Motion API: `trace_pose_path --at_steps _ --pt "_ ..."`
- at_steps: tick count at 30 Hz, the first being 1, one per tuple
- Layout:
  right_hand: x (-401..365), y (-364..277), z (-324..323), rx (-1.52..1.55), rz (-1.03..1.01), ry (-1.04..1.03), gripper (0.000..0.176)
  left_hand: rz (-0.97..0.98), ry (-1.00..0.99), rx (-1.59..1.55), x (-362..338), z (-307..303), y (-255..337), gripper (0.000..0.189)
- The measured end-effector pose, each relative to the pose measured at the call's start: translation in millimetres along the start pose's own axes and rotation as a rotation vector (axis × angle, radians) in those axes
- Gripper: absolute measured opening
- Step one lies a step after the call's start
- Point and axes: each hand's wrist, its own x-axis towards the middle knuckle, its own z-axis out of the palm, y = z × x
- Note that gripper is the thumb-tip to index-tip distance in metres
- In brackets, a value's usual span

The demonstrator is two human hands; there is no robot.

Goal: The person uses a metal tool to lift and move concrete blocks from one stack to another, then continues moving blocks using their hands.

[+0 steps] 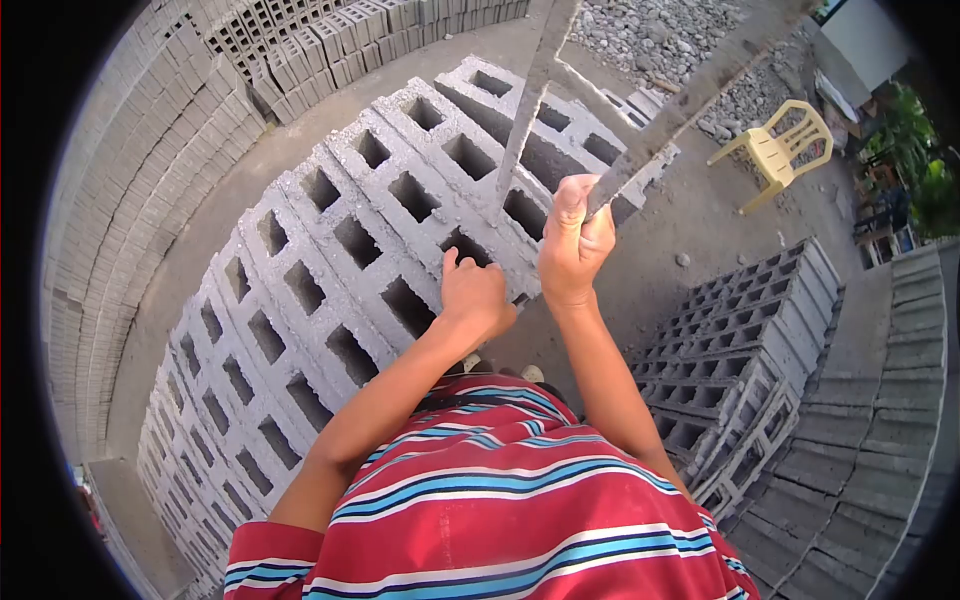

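My right hand (pixel 577 243) is closed round the lower end of a thick, dusty metal bar (pixel 690 95). A thinner metal bar (pixel 530 105) and a short crosspiece (pixel 596 95) form a frame with it, slanting up and out of view. My left hand (pixel 475 300) rests on the near end of a hollow concrete block (pixel 408 298), its fingers curled at the edge of a cavity. Part of those fingers is hidden. The thinner bar's lower end meets the block tops close to my hands.
A long row of grey hollow blocks (pixel 285 240) runs along my left. More stacked blocks (pixel 745 330) stand at right, beside a grey wall of slabs (pixel 840 480). A yellow plastic chair (pixel 780 150) and a gravel heap (pixel 660 40) lie beyond. Block stacks (pixel 185 130) curve round the far left.
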Motion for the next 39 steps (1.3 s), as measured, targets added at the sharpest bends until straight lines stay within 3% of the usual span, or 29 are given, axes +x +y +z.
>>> trace_pose_path --at_steps 4,8,13,22,26,32,36,39 --pt "1.3 5.1 4.6 0.058 0.057 -0.026 0.025 0.008 -0.016 0.001 -1.2 -3.3 0.1 0.033" --pt "31.2 -36.1 4.0 0.159 0.054 0.02 0.023 0.01 0.016 0.0 0.7 1.7 -1.4 0.033" --pt "-5.4 10.3 -9.7 -0.005 0.07 -0.008 0.03 0.004 0.016 -0.04 -2.6 -3.0 0.2 0.034" --pt "18.2 -28.3 -15.9 0.07 0.03 0.018 0.031 0.004 0.018 -0.013 -1.6 -0.1 -0.2 0.035" --pt "-8.4 -6.0 -13.7 0.044 0.21 -0.003 0.031 0.004 -0.004 -0.028 -3.3 -3.0 0.2 0.036" --pt "36.1 -56.0 -15.2 0.19 0.05 0.013 0.035 -0.003 0.019 -0.015 -1.3 0.9 -1.0 0.035" --pt "-7.2 -4.9 -19.4 0.018 0.143 -0.04 0.027 0.004 0.02 -0.03 -1.2 -0.6 0.3 0.035" --pt "-10.6 -2.5 -26.6 0.138 0.249 0.025 0.028 0.01 0.013 -0.027 -5.4 -1.9 -0.2 0.035"
